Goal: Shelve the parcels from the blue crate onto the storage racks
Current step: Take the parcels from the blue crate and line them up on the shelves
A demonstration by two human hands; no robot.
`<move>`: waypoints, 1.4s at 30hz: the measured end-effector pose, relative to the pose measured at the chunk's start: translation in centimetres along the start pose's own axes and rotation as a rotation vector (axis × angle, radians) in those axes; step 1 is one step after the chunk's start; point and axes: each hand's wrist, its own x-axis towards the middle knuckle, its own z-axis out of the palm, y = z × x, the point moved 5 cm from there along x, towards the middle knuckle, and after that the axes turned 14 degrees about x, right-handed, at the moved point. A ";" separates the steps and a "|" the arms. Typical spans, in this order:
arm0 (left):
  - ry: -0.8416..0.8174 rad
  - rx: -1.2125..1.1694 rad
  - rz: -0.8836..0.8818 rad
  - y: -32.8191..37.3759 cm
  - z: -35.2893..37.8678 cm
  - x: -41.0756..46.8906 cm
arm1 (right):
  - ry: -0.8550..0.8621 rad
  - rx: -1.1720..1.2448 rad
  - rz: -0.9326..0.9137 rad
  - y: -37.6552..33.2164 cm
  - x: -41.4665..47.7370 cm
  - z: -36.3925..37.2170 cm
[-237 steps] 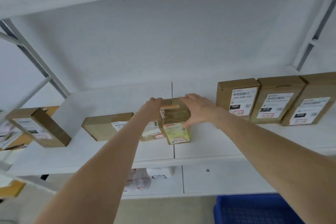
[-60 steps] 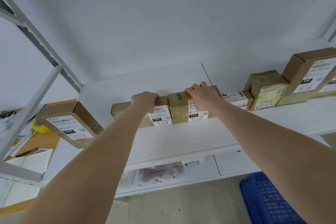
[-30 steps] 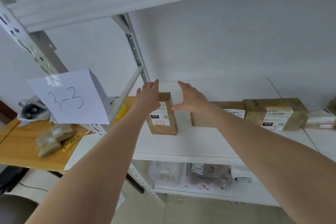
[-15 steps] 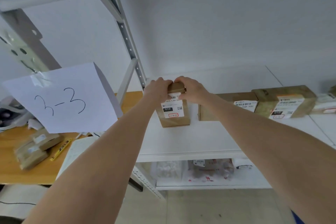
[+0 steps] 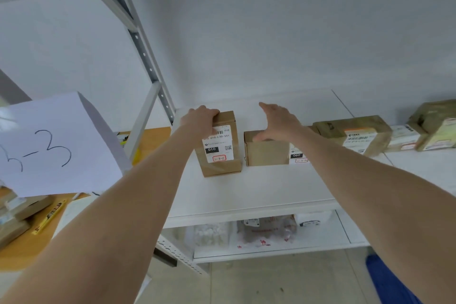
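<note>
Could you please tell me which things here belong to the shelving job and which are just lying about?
Job: upright parcel, gripped by the left hand; flat parcel by the open right hand; taped parcel; shelf; blue crate.
Lying about: paper sign; yellow pen on the wooden desk.

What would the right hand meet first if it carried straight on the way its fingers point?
Probably only the back wall: the right hand, open above the flat parcel, points across bare shelf toward it, though depth is unclear.
</note>
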 end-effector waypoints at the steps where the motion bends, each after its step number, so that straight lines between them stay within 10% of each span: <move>1: -0.002 0.006 0.001 0.0 0.0 0.0 | -0.032 -0.061 0.019 0.6 -0.1 0.7; 31: -0.129 0.032 0.038 1.8 -0.5 -0.5 | -0.126 -0.247 -0.007 3.4 -2.0 3.1; 42: -0.024 0.118 0.219 19.2 -1.4 1.0 | -0.053 -0.390 0.159 16.9 -3.8 -6.8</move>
